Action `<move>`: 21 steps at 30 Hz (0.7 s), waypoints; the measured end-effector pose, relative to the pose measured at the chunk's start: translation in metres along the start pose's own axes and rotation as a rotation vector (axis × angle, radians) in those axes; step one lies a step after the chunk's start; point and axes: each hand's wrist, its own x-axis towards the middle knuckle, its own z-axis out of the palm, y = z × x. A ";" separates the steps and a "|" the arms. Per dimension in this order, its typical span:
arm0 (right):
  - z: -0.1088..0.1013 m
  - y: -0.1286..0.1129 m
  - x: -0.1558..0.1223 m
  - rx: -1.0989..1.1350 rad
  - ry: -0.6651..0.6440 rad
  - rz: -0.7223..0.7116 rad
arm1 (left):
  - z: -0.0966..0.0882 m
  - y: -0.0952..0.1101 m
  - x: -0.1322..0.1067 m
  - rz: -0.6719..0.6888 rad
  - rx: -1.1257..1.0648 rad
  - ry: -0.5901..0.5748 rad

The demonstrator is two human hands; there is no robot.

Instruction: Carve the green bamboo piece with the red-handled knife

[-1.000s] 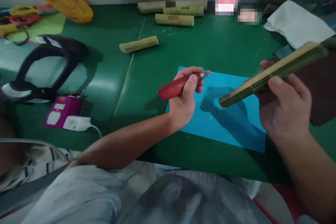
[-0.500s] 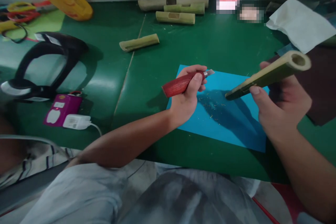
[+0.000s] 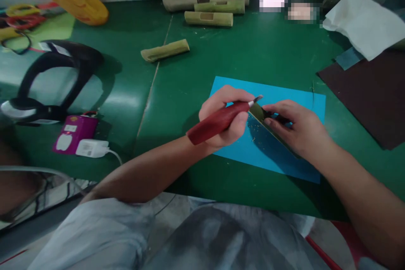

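My left hand (image 3: 237,129) is closed around the red wooden handle of a carving knife (image 3: 215,124). Its short metal blade points right, close to the far end of a bamboo tube (image 3: 257,111); whether they touch I cannot tell. My right hand (image 3: 299,128) grips this tube, which slants down toward me, much of it hidden under the fingers and palm. Beneath both hands lies a sheet of blue paper (image 3: 234,150), with small shavings (image 3: 257,131) scattered on it.
Several cut bamboo pieces (image 3: 209,18) lie at the back, another bamboo piece (image 3: 165,50) nearer. On the left are a black headband-like device (image 3: 77,76), a purple box (image 3: 82,128) and a white plug (image 3: 93,147). Brown sheets (image 3: 363,97) and white tissue (image 3: 367,21) are at right.
My right hand has lowered the bamboo tube and swung it round, bringing its far end up to the knife. The left hand has turned slightly, with the knife still in it.
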 end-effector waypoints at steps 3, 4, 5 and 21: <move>0.003 0.003 0.000 -0.142 -0.052 0.005 | 0.001 0.003 0.003 0.104 0.028 -0.104; 0.002 0.002 0.000 -0.187 -0.063 0.004 | 0.003 0.004 0.004 0.100 0.043 -0.122; 0.001 0.001 -0.001 -0.221 -0.072 0.002 | 0.004 0.004 0.004 0.096 0.047 -0.128; -0.012 0.006 -0.028 -0.547 0.015 -0.057 | 0.001 -0.011 0.001 -0.147 -0.067 -0.325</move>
